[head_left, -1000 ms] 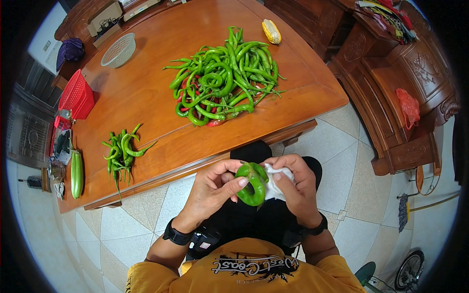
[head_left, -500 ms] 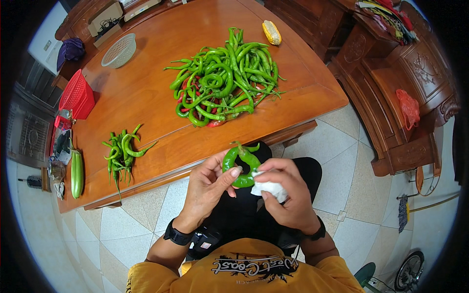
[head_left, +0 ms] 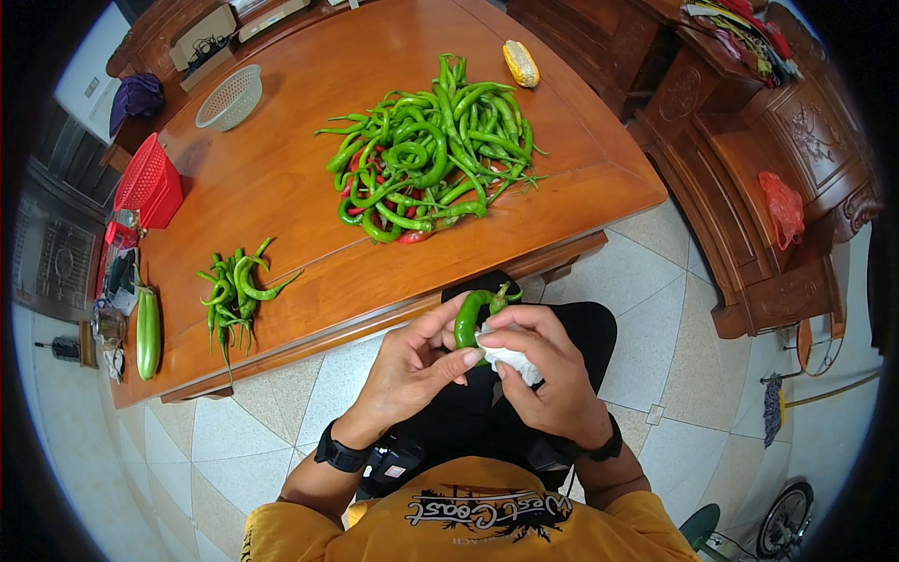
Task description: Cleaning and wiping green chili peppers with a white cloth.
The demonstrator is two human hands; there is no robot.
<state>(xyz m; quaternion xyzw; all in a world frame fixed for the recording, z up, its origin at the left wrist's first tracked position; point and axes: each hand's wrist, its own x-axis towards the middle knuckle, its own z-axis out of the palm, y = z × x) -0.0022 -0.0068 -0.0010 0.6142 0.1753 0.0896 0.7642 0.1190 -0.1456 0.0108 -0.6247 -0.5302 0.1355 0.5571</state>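
Observation:
A curled green chili pepper (head_left: pixel 467 321) is held over my lap, just off the table's near edge. My left hand (head_left: pixel 412 363) grips it from the left, thumb and fingers closed on its lower part. My right hand (head_left: pixel 548 370) is closed on a crumpled white tissue (head_left: pixel 511 355), which presses against the pepper's right side and hides part of it. Beyond my hands, a large heap of long green peppers (head_left: pixel 431 155) with some red ones beneath lies on the wooden table (head_left: pixel 290 173). A smaller bunch of green peppers (head_left: pixel 239 286) lies near the left edge.
A long pale green eggplant-like vegetable (head_left: pixel 147 332) lies at the table's left end. Behind it stand a red basket (head_left: pixel 154 183) and a pale oval basket (head_left: pixel 229 98). A yellow corn cob (head_left: pixel 521 64) rests at the far right. Carved wooden furniture (head_left: pixel 777 169) stands at right.
The pepper has been turned in my fingers, its stem now pointing up and right. My right hand and the tissue have shifted slightly left, closer to my left hand.

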